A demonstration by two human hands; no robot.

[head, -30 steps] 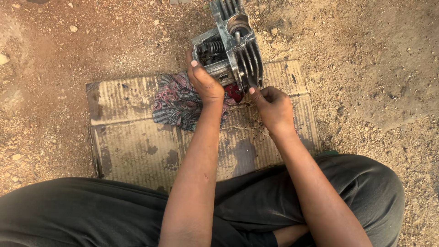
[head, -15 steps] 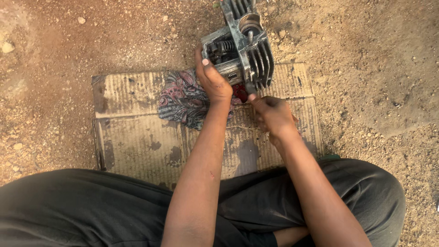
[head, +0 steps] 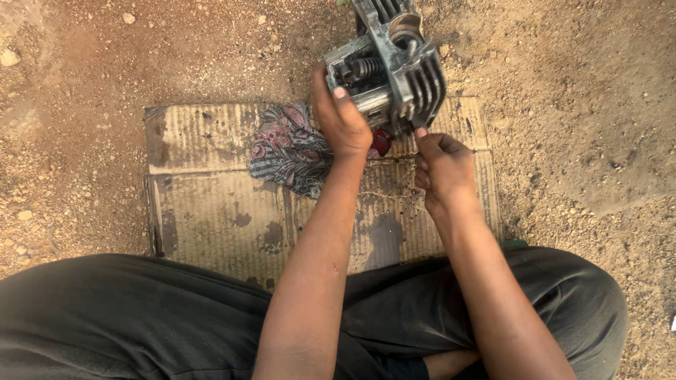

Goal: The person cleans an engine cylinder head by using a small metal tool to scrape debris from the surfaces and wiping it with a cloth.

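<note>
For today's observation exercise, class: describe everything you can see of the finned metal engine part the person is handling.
The engine cylinder head is grey cast metal, grimy, with cooling fins on its right side, a coil valve spring in an open recess and a round port on top. It stands tilted at the far edge of the cardboard sheet. The left hand grips its near-left side; the right hand touches its lower fins with its fingertips.

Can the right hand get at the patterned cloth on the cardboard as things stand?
Probably not directly: the left hand and forearm lie between the right hand and the patterned cloth, which sits uncovered on the cardboard.
</note>
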